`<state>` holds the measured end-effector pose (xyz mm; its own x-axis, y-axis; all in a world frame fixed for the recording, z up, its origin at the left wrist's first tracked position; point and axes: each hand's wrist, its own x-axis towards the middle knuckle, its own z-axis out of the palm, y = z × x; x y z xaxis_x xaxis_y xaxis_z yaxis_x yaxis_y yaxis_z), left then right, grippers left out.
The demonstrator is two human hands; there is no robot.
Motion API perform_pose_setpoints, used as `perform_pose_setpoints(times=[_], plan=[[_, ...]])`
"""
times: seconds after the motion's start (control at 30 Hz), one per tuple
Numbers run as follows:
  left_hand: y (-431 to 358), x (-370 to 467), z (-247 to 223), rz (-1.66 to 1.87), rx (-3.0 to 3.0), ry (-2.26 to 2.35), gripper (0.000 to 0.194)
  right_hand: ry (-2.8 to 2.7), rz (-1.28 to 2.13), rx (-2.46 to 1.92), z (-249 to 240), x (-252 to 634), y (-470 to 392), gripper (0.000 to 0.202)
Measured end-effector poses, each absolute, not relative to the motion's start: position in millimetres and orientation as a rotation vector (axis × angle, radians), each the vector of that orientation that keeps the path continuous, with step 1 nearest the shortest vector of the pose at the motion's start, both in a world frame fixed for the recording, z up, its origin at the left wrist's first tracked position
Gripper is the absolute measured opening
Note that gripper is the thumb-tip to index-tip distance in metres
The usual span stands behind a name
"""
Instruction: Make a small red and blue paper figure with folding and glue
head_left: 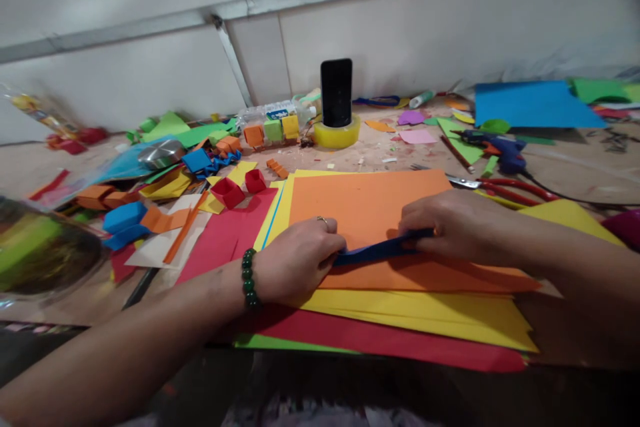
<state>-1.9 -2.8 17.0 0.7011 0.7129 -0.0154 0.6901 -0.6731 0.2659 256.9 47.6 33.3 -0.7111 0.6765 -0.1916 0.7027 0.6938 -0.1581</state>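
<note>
A narrow dark blue strip of paper (375,252) stretches between my two hands, just over a sheet of orange paper (370,203). My left hand (297,257), with a ring and a green bead bracelet at the wrist, grips the strip's left end, its fingers closed. At the right end my right hand (440,223) pinches the strip between curled fingers. Beneath the orange sheet lie yellow sheets (425,313) and red ones (400,337), in a loose stack reaching the table's front edge.
A phone (337,93) stands upright in a yellow tape roll (337,133). Red-handled scissors (515,188) and a blue glue gun (510,153) lie to the right. Folded paper pieces (227,192), a metal lid (161,154) and a clear jar (45,247) occupy the left.
</note>
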Motion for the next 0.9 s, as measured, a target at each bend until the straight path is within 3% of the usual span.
perform_pose_setpoints(times=[0.2,0.43,0.63,0.9], plan=[[-4,-4,12,0.158,2.797,1.019,0.022,3.044,-0.301,0.815,22,267,44,0.028],[-13,-1,15,-0.034,3.041,0.878,0.019,3.292,0.138,0.497,5,276,32,0.034],[-19,-7,15,-0.161,3.128,0.711,0.023,3.334,0.304,0.535,-8,284,18,0.037],[-27,-24,14,-0.208,3.027,0.883,0.028,3.32,0.415,0.565,-15,284,14,0.035]])
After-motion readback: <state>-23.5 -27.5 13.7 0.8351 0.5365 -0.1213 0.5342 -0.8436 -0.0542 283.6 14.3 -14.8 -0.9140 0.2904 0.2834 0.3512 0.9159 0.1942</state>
